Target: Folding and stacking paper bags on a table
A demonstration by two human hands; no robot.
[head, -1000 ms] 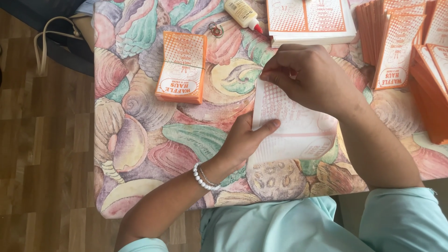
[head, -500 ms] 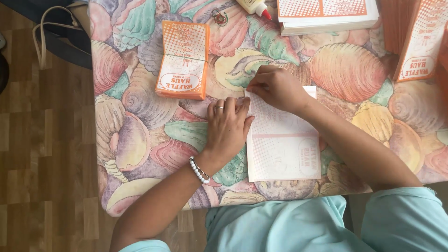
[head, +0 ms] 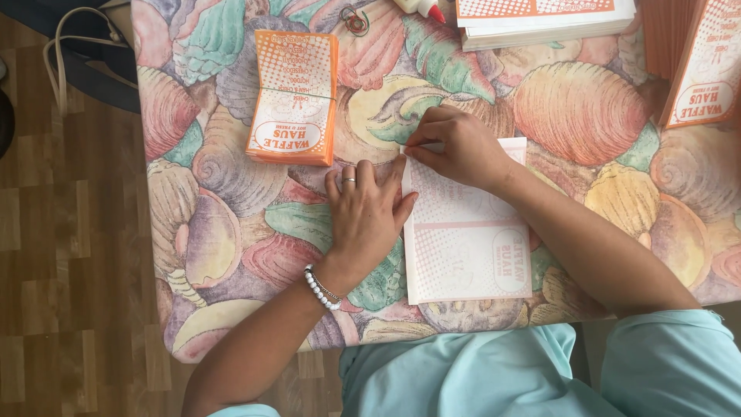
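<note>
A pale paper sheet [head: 467, 232] with a faint orange dot pattern lies flat on the table [head: 224, 255], which is covered by a cloth printed with seashells, near the table's 6 o'clock edge. The left hand [head: 367, 216] rests palm down on the cloth at the sheet's 9 o'clock edge, fingers extended and close together, thumb touching the paper border. The right hand [head: 459, 147] sits at the sheet's 12 o'clock corner, fingertips drawn together and pinching the top left edge of the paper. A banded orange bundle [head: 295, 96] of printed bags lies at 11 o'clock from the left hand, apart from it. A flat stack [head: 544, 19] of further sheets lies at 12 o'clock. More orange bags [head: 706, 66] stand at 2 o'clock.
</note>
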